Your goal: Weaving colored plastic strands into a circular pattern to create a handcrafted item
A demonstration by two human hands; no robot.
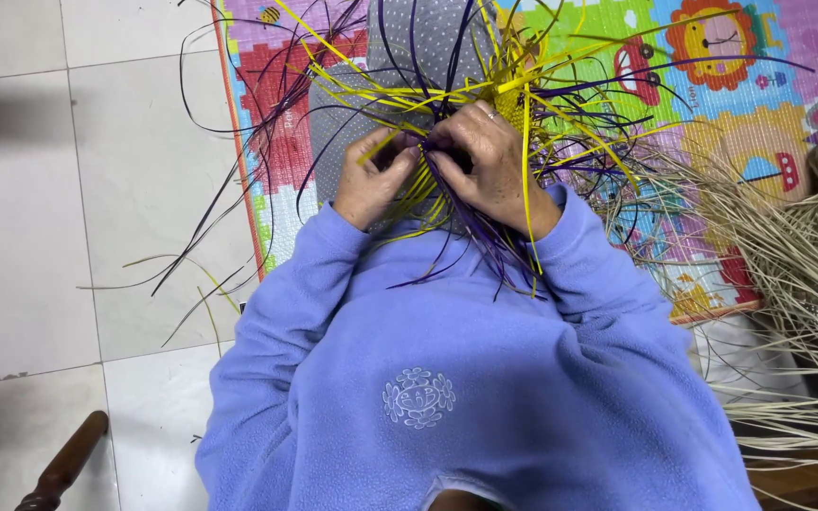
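- Colourful picture play mat [712, 85] fills the upper right of the frame
- Left hand [371, 180] fingers pinch a yellow strip [381, 144]
- Right hand [494, 161] fingers curl closed on the purple and yellow weaving strips [447, 95] at upper centre

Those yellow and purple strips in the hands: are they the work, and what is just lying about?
In hand: yellow strips, purple strips, pinched by left hand and right hand.
Lying about: pale straw bundle, colourful play mat, wooden handle.
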